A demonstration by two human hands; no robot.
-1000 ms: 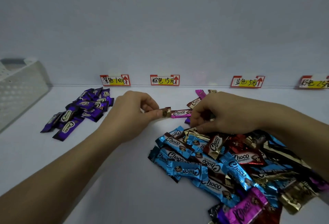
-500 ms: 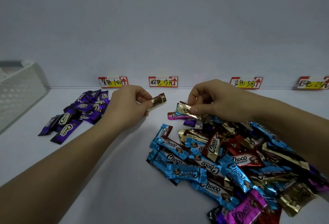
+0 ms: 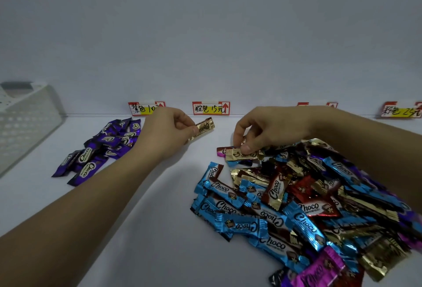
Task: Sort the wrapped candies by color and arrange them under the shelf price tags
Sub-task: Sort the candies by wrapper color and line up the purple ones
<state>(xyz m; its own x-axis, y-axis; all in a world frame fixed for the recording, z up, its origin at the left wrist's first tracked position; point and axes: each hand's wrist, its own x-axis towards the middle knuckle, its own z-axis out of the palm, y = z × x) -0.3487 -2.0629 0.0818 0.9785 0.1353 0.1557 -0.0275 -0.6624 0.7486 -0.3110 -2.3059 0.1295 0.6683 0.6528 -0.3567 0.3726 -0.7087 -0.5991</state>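
My left hand [image 3: 165, 132] pinches a brown-gold candy [image 3: 204, 127] just below the second price tag [image 3: 210, 108]. My right hand [image 3: 271, 128] pinches a gold candy [image 3: 243, 154] at the far edge of the mixed candy heap [image 3: 308, 206], which holds blue, red, gold, brown, purple and pink wrappers. A pink candy [image 3: 220, 151] lies partly under the gold one. Sorted purple candies [image 3: 102, 147] lie under the first price tag [image 3: 143, 108].
A white perforated basket [image 3: 25, 120] stands at the far left. My right hand mostly hides the third price tag [image 3: 316, 104], and a fourth tag [image 3: 402, 111] sits at the right edge. The white wall [image 3: 205, 35] closes the back of the shelf.
My left hand has carried the brown-gold candy from the heap up towards the second tag. My right hand has picked a gold candy out of the heap and holds it near the top edge.
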